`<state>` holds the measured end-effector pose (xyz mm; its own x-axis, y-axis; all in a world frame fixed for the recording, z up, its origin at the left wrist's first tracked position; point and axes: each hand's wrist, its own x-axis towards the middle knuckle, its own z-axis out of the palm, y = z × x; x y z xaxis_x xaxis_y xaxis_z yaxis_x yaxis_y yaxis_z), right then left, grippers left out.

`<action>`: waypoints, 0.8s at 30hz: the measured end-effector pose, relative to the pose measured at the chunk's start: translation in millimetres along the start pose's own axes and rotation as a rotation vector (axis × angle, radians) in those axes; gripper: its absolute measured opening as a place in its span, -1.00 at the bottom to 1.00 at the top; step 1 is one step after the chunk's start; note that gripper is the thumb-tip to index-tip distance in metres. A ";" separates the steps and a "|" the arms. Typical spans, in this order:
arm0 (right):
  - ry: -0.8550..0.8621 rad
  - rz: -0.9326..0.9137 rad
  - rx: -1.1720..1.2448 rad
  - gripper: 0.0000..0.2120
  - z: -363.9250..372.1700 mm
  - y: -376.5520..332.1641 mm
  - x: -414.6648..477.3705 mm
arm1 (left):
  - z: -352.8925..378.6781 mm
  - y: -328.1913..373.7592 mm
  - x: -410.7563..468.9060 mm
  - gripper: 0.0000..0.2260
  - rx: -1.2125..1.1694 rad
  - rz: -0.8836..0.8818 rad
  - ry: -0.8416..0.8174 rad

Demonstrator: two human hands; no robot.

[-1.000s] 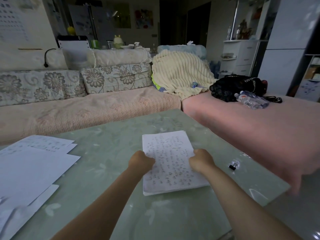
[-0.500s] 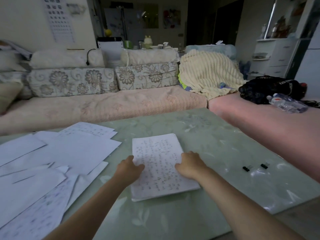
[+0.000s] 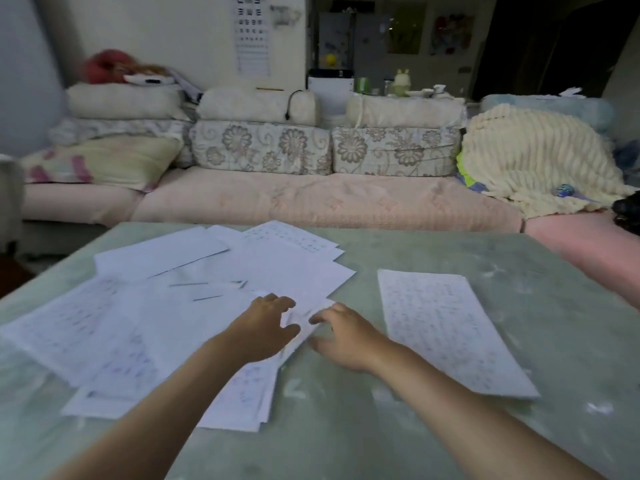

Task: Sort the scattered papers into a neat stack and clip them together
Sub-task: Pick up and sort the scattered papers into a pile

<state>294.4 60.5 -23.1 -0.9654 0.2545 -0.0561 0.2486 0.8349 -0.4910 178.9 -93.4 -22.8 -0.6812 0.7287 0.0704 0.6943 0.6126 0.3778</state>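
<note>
Scattered papers sprawl in overlapping sheets across the left half of the pale green surface, and both hands are at the pile's right edge. Left hand rests on top, fingers spread and relaxed, gripping nothing. Right hand sits just beside it, fingers loosely extended, tips touching a sheet's lifted edge. Well apart to the right, a squared stack of written pages lies flat, untouched. Beyond the surface runs a pink sofa with 2 floral cushions, a cream blanket heaped at its right end, and an eye chart on the wall.
</note>
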 end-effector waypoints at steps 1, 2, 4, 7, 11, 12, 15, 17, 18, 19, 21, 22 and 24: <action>-0.024 -0.044 -0.026 -0.48 10.7 -9.6 5.2 | -6.1 -16.8 -9.0 -0.41 -0.007 -0.009 -0.005; -0.058 -0.083 -0.051 -0.41 20.2 -18.3 10.0 | -10.7 -33.0 -18.8 -0.34 0.009 -0.015 -0.008; -0.138 -0.151 -0.103 -0.24 36.5 -34.3 17.6 | -15.3 -63.6 -37.8 -0.28 0.125 -0.065 -0.026; -0.177 -0.193 -0.174 -0.06 57.0 -53.8 28.0 | -17.9 -104.2 -60.5 -0.15 0.286 -0.204 -0.092; -0.213 -0.163 -0.231 -0.05 75.8 -65.8 40.4 | -17.7 -137.5 -78.3 -0.13 0.230 -0.254 -0.111; -0.200 -0.165 -0.268 -0.06 78.3 -66.4 43.1 | -17.6 -140.2 -80.9 -0.17 0.233 -0.218 -0.069; -0.060 -0.185 -0.350 -0.14 79.8 -66.8 49.4 | -18.1 -140.4 -84.1 -0.33 0.276 -0.123 0.032; 0.007 -0.201 -0.329 -0.21 78.4 -65.8 51.1 | -18.3 -139.0 -83.4 -0.59 0.355 -0.049 0.081; 0.029 -0.207 -0.306 -0.22 77.1 -64.5 51.0 | -18.1 -138.0 -82.8 -0.73 0.387 0.012 0.133; 0.063 -0.216 -0.290 -0.24 75.8 -62.4 51.4 | -18.9 -136.6 -82.7 -0.81 0.394 0.070 0.185; 0.181 -0.268 -0.301 -0.30 72.1 -58.7 52.8 | -21.7 -131.3 -83.7 -0.81 0.345 0.140 0.208; 0.240 -0.307 -0.297 -0.37 69.8 -57.8 54.5 | -23.5 -128.8 -84.6 -0.80 0.294 0.170 0.205; 0.257 -0.362 -0.215 -0.51 66.4 -54.6 58.8 | -30.1 -122.1 -88.6 -0.81 0.142 0.200 0.217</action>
<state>218.8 -2.5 -57.3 -0.9489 0.0193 0.3148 -0.0623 0.9670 -0.2469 147.5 -242.0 -47.4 -0.5507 0.7663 0.3310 0.8346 0.5113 0.2048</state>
